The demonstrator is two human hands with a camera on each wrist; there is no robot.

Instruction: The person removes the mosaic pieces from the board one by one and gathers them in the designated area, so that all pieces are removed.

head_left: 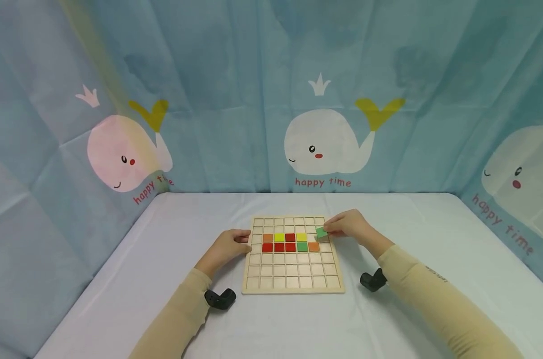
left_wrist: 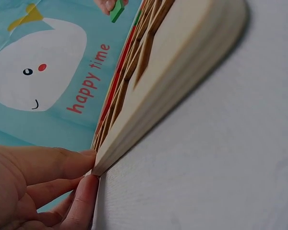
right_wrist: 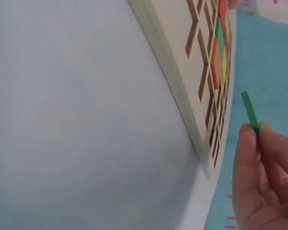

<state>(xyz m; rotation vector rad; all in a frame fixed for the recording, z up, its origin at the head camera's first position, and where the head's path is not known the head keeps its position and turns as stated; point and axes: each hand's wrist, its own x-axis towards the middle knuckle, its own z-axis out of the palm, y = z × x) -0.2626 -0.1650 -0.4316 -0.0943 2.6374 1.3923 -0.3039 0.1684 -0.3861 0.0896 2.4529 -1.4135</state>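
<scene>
A wooden grid board (head_left: 280, 284) lies on the white table, with two rows of coloured square tiles in its cells. The upper row has orange, yellow, dark red and yellow (head_left: 301, 237); the lower has three red, a green (head_left: 302, 247) and an orange one (head_left: 313, 247). My right hand (head_left: 349, 227) pinches a green tile (head_left: 321, 233) between thumb and fingertip, above the board's right side; the right wrist view shows this tile (right_wrist: 249, 109) edge-on. With thumb and fingers, my left hand (head_left: 226, 249) grips the board's left edge, also seen in the left wrist view (left_wrist: 53, 184).
Black curved devices sit by both wrists, one at the left (head_left: 220, 299) and one at the right (head_left: 373, 280). Behind the table (head_left: 401, 214) hangs a light blue curtain (head_left: 217, 149) printed with whales.
</scene>
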